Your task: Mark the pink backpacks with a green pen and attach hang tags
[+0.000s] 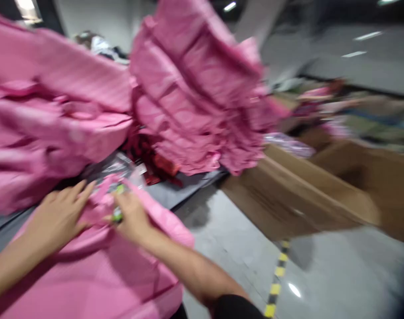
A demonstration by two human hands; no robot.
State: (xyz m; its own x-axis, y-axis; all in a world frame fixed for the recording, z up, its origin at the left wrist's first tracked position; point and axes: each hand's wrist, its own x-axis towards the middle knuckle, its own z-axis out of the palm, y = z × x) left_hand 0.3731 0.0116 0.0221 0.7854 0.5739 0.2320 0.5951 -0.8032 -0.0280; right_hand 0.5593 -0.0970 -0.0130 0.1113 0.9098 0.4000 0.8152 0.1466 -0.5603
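A pink fabric item (99, 274), perhaps a bag, lies in front of me with gathered cloth near its upper end. My left hand (60, 212) rests at the left of this gathered part, fingers stretched out and thumb apart. On the other side, my right hand (132, 215) is closed round a small green-and-black tool (117, 215), too blurred to name exactly, held against the pink cloth. Clear plastic (117, 164) lies just beyond my hands.
Pink fabric pieces pile up at the left (56, 119), and a tall layered pink stack (195, 88) stands beside them on the grey table (188, 188). Dark red cloth (155, 164) sits below it. Open cardboard boxes (288, 195) stand right, near yellow-black floor tape (277, 279).
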